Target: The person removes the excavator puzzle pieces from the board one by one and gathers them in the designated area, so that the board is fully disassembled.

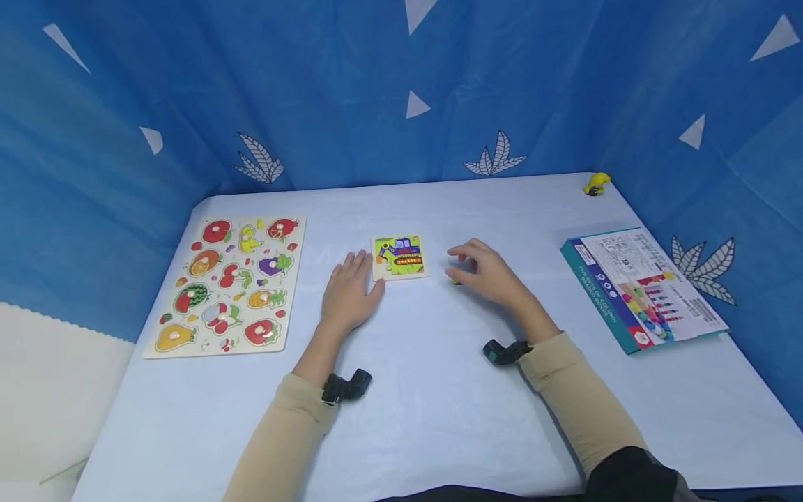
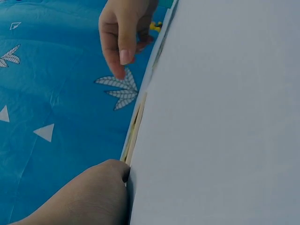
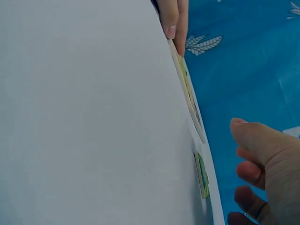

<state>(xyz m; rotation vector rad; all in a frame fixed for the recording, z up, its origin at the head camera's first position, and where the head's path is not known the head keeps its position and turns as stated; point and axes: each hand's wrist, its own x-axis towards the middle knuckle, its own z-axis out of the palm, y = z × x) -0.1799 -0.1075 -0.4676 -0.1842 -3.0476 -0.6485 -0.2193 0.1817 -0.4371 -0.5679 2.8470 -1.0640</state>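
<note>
A small square puzzle board (image 1: 400,257) with a digger picture lies mid-table; its edge shows in the left wrist view (image 2: 134,131) and the right wrist view (image 3: 186,91). My left hand (image 1: 348,291) lies with straight fingers against the board's left side, thumb at its lower left corner. To the right of the board, my right hand (image 1: 488,273) hovers with fingers bent and apart, holding nothing visible. Under its fingers is a small yellow-green piece (image 1: 456,282), mostly hidden in the head view. In the right wrist view this piece (image 3: 202,176) lies on the table beside the hand (image 3: 276,164).
On the left lies a large fruit puzzle board (image 1: 231,287). A teal-edged box (image 1: 646,289) with a printed label lies on the right. Near the back right corner is a small yellow and black object (image 1: 597,183). Blue curtains (image 1: 376,90) stand behind the white table (image 1: 426,418).
</note>
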